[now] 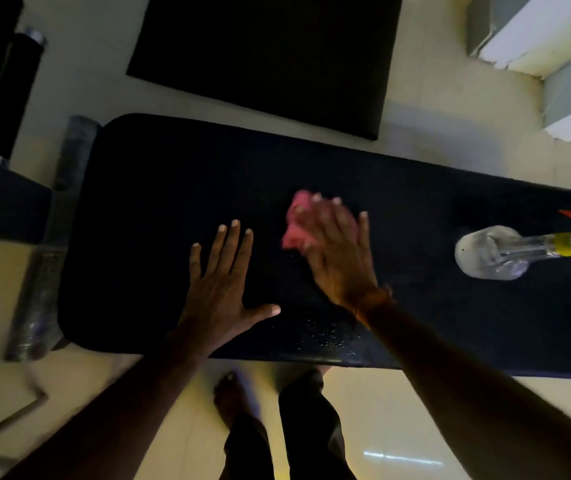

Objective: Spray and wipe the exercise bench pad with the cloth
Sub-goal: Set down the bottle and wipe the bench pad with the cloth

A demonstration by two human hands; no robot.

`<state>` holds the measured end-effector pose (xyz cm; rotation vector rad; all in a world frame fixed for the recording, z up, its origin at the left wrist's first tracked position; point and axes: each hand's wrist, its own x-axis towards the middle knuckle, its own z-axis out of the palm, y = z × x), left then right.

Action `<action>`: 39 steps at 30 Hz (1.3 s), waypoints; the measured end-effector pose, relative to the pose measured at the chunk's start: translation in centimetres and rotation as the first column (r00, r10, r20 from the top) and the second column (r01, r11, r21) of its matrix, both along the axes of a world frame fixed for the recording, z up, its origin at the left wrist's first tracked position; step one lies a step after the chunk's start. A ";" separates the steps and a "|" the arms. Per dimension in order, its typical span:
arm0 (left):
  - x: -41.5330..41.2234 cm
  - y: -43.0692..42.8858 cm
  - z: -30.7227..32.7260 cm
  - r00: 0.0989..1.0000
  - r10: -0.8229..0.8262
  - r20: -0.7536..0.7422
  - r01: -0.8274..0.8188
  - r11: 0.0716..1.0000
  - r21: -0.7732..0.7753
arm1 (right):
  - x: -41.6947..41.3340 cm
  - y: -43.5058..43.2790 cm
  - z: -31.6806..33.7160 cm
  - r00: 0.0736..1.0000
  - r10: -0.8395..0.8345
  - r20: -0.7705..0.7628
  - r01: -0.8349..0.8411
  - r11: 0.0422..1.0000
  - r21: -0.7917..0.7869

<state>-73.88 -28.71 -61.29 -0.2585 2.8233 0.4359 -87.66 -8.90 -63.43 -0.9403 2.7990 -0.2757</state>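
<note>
Pink cloth (296, 221), bunched up, sits under the person's right hand (337, 251) near the middle of the black bench pad (145, 188). The fingers lie fairly flat and close together over the cloth, pressing it to the pad rather than gripping it in a fist; the hand and cloth are blurred, which suggests a wiping stroke under way. The left hand (223, 282) rests palm down on the pad just beside the cloth, fingers spread wide and holding nothing (it looks to be a brace).

The spray bottle (495, 252) lies on its side on the pad, well apart from both hands toward the right end, its yellow collar and trigger head pointing to the frame edge. With the bottle set down and droplets (325, 337) glinting on the near edge of the pad, the spraying seems done, at least for this stretch.

Wiping appears to be in its middle. The droplets near the front edge are not yet wiped, and whether the left end of the pad or the part around the bottle is wet or dry cannot be told in this dim light.
</note>
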 end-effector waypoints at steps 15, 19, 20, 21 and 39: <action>5.5 -8.6 0.3 0.979 0.204 0.020 -0.204 0.979 0.015 | 6.0 -13.1 0.4 0.976 0.210 0.061 -0.208 0.977 -0.034; 6.6 -9.3 0.2 0.959 0.284 0.004 -0.284 0.958 0.027 | 1.7 -15.6 0.2 0.974 -0.222 0.053 0.222 0.975 0.009; 6.8 -9.4 0.2 0.954 0.298 0.001 -0.298 0.954 0.044 | 2.7 -17.1 0.4 0.945 -0.316 0.084 0.315 0.949 0.022; 7.0 -9.5 0.1 0.948 0.318 -0.003 -0.317 0.946 0.061 | 4.5 -18.5 0.9 0.964 -0.247 0.099 0.247 0.969 0.015; 9.7 -7.6 -0.2 0.786 0.614 -0.074 -0.609 0.790 0.073 | 4.6 -24.1 0.5 0.958 0.287 0.002 -0.287 0.958 0.010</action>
